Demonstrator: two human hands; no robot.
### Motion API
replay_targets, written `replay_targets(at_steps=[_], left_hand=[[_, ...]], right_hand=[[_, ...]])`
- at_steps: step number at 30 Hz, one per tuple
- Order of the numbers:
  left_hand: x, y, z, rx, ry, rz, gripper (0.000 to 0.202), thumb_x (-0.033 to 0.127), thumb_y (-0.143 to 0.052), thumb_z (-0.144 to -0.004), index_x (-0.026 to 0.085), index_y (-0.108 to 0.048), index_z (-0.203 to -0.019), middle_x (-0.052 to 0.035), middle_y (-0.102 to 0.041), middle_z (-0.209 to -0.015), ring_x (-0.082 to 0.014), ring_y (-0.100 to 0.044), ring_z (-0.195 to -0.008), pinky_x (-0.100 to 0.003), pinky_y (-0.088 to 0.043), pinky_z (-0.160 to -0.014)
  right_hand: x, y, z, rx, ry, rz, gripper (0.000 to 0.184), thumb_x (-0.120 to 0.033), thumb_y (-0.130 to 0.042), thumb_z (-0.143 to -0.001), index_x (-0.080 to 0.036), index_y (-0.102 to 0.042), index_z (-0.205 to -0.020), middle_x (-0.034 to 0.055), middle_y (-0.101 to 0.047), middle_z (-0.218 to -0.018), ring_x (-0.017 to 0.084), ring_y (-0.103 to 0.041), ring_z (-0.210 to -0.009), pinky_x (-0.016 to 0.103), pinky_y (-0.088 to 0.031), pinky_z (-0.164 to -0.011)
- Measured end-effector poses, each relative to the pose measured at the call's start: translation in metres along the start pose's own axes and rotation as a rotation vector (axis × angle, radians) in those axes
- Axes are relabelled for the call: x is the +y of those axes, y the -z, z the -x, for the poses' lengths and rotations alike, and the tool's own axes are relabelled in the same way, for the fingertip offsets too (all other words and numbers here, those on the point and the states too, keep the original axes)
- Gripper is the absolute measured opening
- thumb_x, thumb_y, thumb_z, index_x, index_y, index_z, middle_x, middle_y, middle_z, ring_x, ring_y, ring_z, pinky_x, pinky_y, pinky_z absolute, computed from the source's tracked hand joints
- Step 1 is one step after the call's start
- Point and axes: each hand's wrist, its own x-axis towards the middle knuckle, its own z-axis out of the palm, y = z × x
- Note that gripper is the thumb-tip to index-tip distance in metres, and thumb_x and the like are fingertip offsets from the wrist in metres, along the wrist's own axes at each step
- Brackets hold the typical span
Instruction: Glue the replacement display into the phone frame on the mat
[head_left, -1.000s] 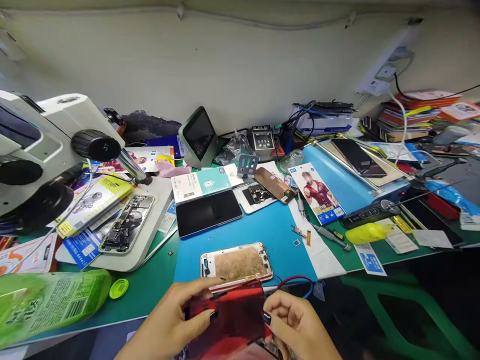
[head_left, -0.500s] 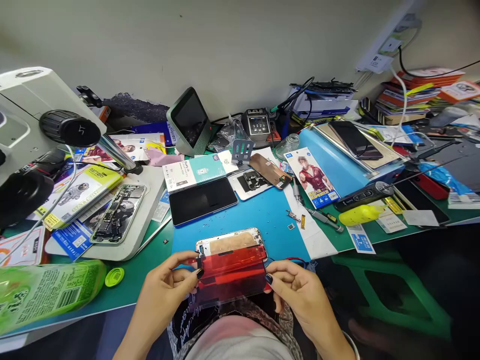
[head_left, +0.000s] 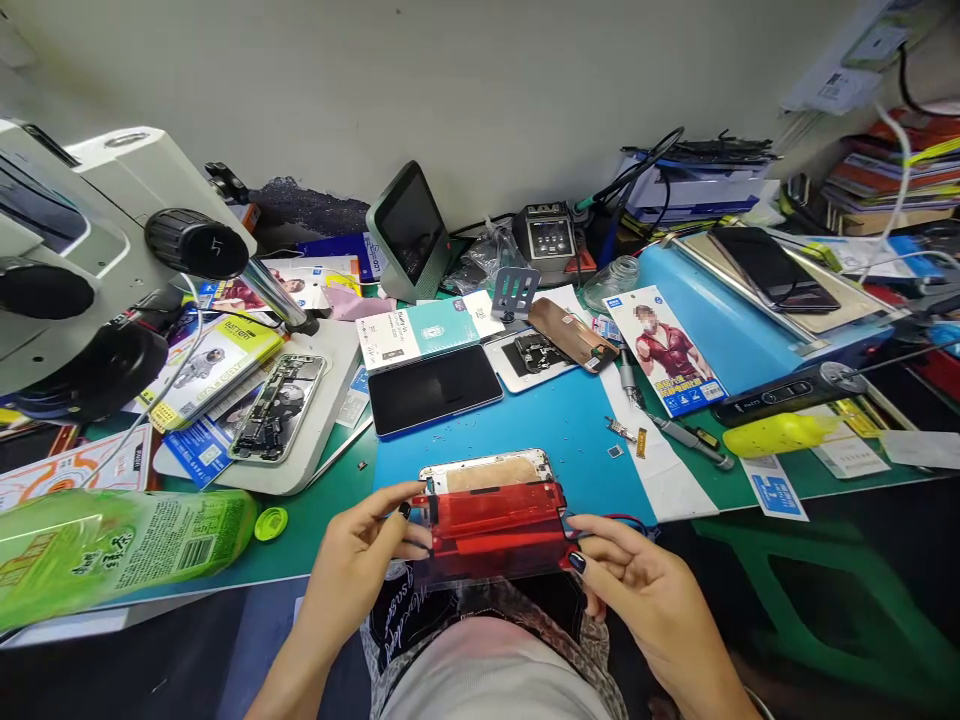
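A sheet of translucent red film (head_left: 499, 515) stretches between my two hands at the mat's front edge. My left hand (head_left: 367, 550) pinches its left edge between thumb and fingers. My right hand (head_left: 637, 585) grips the right edge, thumb in front. Under the film's upper part lies a white-edged phone part (head_left: 487, 478) with a tan panel; its lower portion is covered. The film's lower part hangs over the table edge above my lap. Behind, on the blue mat (head_left: 517, 430), rests a phone with a black screen (head_left: 435, 392).
On the left stand a microscope (head_left: 135, 230), an opened phone (head_left: 277, 410) on its base, and a green bottle (head_left: 127, 545). Tiny screws, a small chip (head_left: 615, 451) and a screwdriver (head_left: 686, 440) lie to the right. A blue machine (head_left: 690, 310) sits farther back.
The head view has turned left, so everything appears farther right. Both hands still hold the red film, whose lower part now looks slightly more foreshortened.
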Motion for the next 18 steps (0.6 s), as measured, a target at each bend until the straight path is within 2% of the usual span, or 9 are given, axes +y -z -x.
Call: replay_targets(at_steps=[4, 8, 12, 18], left_hand=[[-0.001, -0.001, 0.0, 0.004, -0.006, 0.007, 0.032, 0.033, -0.061, -0.083, 0.016, -0.068, -0.108, -0.0043, -0.074, -0.083, -0.0157, -0.071, -0.07, -0.026, -0.061, -0.064], [-0.005, -0.001, -0.004, 0.027, -0.03, -0.004, 0.031, 0.033, -0.064, -0.08, 0.017, -0.068, -0.106, -0.0041, -0.072, -0.095, -0.0151, -0.071, -0.071, -0.026, -0.061, -0.064], [-0.009, -0.004, -0.006, 0.049, -0.042, -0.035, 0.029, 0.03, -0.064, -0.081, 0.017, -0.066, -0.107, -0.0026, -0.074, -0.091, -0.0153, -0.072, -0.076, -0.026, -0.062, -0.07], [-0.013, -0.005, -0.007, 0.077, -0.095, -0.149, 0.029, 0.031, -0.061, -0.083, 0.018, -0.064, -0.109, -0.0016, -0.075, -0.081, -0.0177, -0.073, -0.079, -0.027, -0.06, -0.073]], right_hand=[[-0.002, 0.001, 0.0, -0.003, 0.024, 0.024, 0.039, -0.031, -0.074, -0.075, -0.014, -0.063, -0.108, 0.0019, -0.066, -0.073, 0.009, -0.054, -0.048, 0.019, -0.048, -0.046], [-0.005, -0.002, 0.0, 0.012, 0.08, 0.085, 0.04, -0.029, -0.072, -0.075, -0.015, -0.062, -0.112, 0.0047, -0.068, -0.084, 0.009, -0.055, -0.05, 0.02, -0.05, -0.046], [-0.004, -0.006, -0.002, 0.048, 0.169, 0.202, 0.039, -0.029, -0.069, -0.077, -0.016, -0.064, -0.114, 0.0067, -0.067, -0.089, 0.011, -0.058, -0.054, 0.024, -0.054, -0.052], [0.002, -0.008, -0.004, 0.13, 0.279, 0.349, 0.037, -0.028, -0.067, -0.078, -0.015, -0.064, -0.113, 0.0062, -0.066, -0.084, 0.01, -0.053, -0.051, 0.022, -0.048, -0.048]])
